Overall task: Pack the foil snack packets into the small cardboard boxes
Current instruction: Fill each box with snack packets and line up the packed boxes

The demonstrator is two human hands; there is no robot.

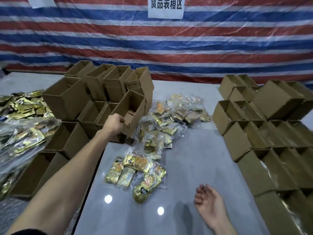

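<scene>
Left hand (116, 122): fingers curled over the near wall of an open box (133, 106), which sits tilted on top of the stack of empty boxes (94, 85) at far left.
Right hand (209, 200): palm up at near right on the counter (194, 155), fingers loose, gripping nothing that I can make out.
Packets (137, 173): a loose heap in the middle of the counter, near; a second pile (169, 119) lies farther off.
Box handling: light, with stiff walls that would likely buckle if squeezed; the rim grip suits it.
Packet handling: light, soft and slick; best pinched at a sealed edge or scooped up several at once.
Rows of boxes (254, 133): at right, open-topped.
</scene>
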